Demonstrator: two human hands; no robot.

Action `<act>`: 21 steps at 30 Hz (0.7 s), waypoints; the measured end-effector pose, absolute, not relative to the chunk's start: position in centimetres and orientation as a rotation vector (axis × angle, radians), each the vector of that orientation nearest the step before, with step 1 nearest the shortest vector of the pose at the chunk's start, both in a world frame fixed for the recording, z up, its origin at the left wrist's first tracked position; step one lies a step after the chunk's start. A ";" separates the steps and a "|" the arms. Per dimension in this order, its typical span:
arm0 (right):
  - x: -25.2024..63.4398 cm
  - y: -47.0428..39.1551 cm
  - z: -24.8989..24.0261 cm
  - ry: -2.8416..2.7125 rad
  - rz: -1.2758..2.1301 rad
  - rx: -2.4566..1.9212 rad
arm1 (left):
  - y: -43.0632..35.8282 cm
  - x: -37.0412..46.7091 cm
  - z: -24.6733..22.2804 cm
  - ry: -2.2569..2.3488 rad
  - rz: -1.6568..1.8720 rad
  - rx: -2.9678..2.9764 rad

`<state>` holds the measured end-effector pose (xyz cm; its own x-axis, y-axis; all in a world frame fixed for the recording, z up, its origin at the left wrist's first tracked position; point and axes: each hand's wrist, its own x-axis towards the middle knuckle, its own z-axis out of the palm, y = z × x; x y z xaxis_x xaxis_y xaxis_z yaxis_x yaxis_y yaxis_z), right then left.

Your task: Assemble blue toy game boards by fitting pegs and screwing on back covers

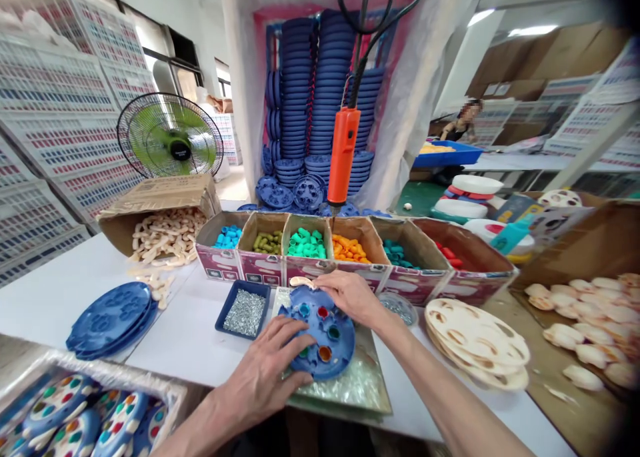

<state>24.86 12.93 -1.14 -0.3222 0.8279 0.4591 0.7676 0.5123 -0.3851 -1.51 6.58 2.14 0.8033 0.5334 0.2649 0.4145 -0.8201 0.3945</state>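
A round blue plastic shell [340,358] with red, green, teal and orange caps in its holes lies on a film-covered board in front of me. My left hand [273,357] grips its left side, with the fingers spread over the face and the thumb at the lower edge. At the shell's top edge, my right hand [350,297] has its fingertips closed on the end of a small cream plastic piece [301,282]. The fingers partly hide where that piece meets the shell. An orange electric screwdriver [344,157] hangs above the cap bins.
Cardboard bins [310,268] of coloured caps line the back. A screw tray [245,312] and stacked blue shells [113,317] lie left; cream discs [477,340] lie right. Finished blue-and-white pieces [60,404] fill a lower-left crate. A fan [170,137] and another person [463,124] are farther back.
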 end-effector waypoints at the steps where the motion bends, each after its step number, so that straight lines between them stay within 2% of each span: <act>1: 24.9 12.8 -1.1 -2.150 0.123 -1.307 | 6.6 -1.5 2.2 0.728 0.531 2.667; 9: 23.6 11.8 1.3 -2.170 0.104 -1.363 | 6.8 -1.8 1.7 0.696 0.565 2.724; 13: 24.8 8.2 3.0 -2.020 0.017 -1.595 | 7.5 -1.9 0.4 0.695 0.721 2.814; 16: 30.2 3.5 3.3 -1.834 -0.042 -1.944 | 8.7 -1.8 -0.9 0.683 0.811 2.854; 21: 44.6 -4.1 2.9 -1.332 -0.142 -2.651 | 9.6 -1.9 -2.0 0.618 0.922 2.908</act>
